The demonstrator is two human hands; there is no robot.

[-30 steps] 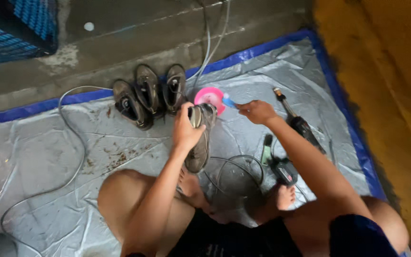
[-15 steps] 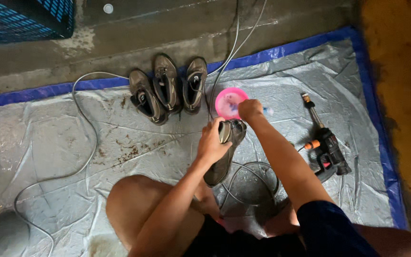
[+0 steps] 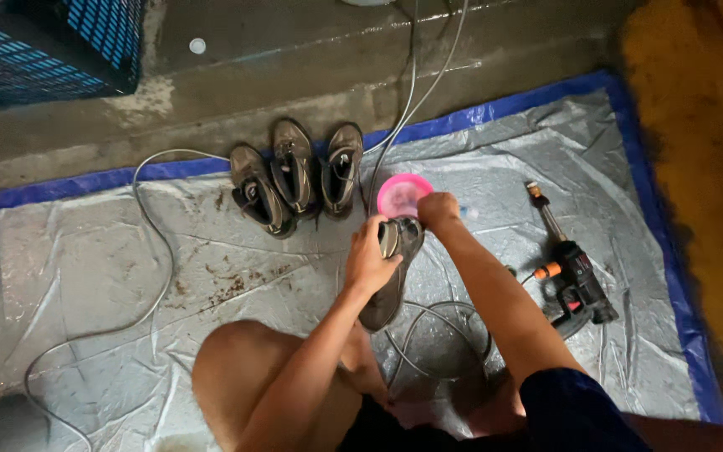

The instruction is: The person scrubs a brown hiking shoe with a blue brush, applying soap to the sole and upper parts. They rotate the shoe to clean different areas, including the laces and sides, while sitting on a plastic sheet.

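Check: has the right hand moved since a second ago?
Yes. The right hand has drawn in from right of the pink bowl to its lower right edge, above the shoe in the left hand.

The right hand (image 3: 438,209) hides part of the pink bowl (image 3: 401,193).

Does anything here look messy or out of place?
Yes: brown dirt specks are scattered over the silver tarp left of the shoe held in the left hand. One of the three shoes by the edge leans askew.

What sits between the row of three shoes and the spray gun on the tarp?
In the head view, the pink bowl and right hand lie between the three shoes and spray gun.
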